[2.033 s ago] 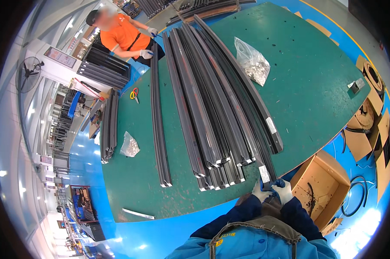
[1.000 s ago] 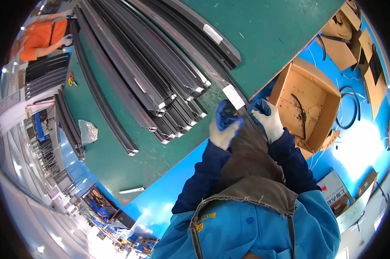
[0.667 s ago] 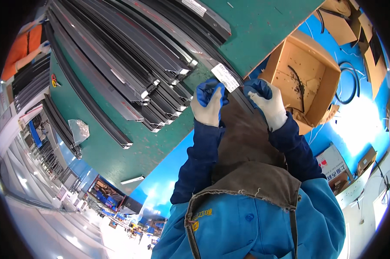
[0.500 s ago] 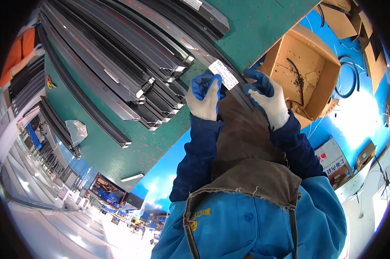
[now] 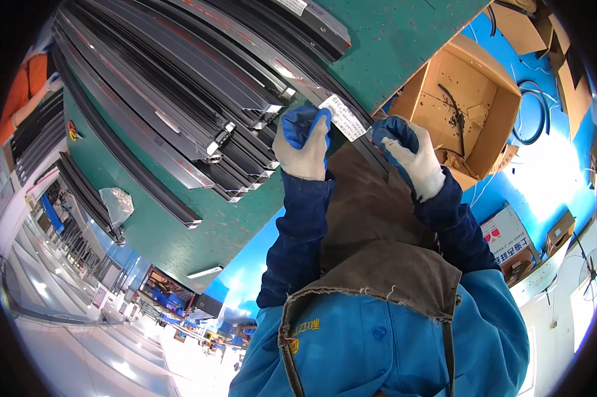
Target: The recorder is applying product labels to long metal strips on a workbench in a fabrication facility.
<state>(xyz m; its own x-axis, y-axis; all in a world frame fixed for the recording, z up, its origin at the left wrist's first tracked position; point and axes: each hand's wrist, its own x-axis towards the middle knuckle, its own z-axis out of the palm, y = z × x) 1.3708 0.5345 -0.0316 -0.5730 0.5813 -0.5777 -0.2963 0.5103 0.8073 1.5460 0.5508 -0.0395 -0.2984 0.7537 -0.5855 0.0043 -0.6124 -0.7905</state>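
A long dark metal profile [image 5: 292,78] slants across the green bench toward my body, with a white printed label [image 5: 345,118] stuck on it near its close end. My left hand [image 5: 302,143], in a white glove with a blue palm, is curled closed at the left side of the label; anything in its fingers is hidden. On the label's right, my right hand [image 5: 409,151], gloved alike, has thumb and fingers pinched together at the profile's edge. What they grip is too small to make out.
Many dark profiles [image 5: 173,86] lie stacked on the green bench [image 5: 239,225] to the left. A clear plastic bag [image 5: 117,206] lies by them. Right of the bench stands an open cardboard box [image 5: 490,99] with a black strip and small dark bits inside. A person in orange [image 5: 29,89] is at far left.
My left hand has shifted slightly left and up, away from the label. The fingers of my right hand have closed together and moved slightly down.
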